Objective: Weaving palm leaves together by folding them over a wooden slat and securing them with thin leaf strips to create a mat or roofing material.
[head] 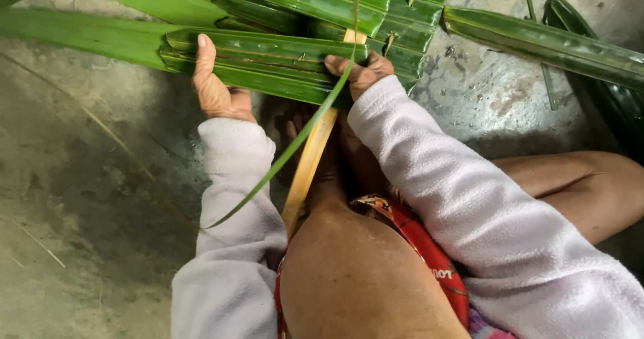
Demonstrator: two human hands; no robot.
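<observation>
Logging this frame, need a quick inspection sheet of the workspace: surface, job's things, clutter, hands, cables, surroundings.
Surface: bare grey concrete floor, stained.
Job's things: folded green palm leaves lying overlapped; pale yellow midrib strip running under them toward the knee; thin green leaf strip curving down.
Clutter: loose palm leaf at right, thin stems beside it.
Hands: left hand pressing the folded leaves; right hand pinching their edge.
Cables: nothing seen.
Surroundings: only floor in view.

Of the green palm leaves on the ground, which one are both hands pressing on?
The folded leaf lying crosswise just ahead of the knees: the left hand and right hand rest on it. The other leaves lie untouched.
</observation>
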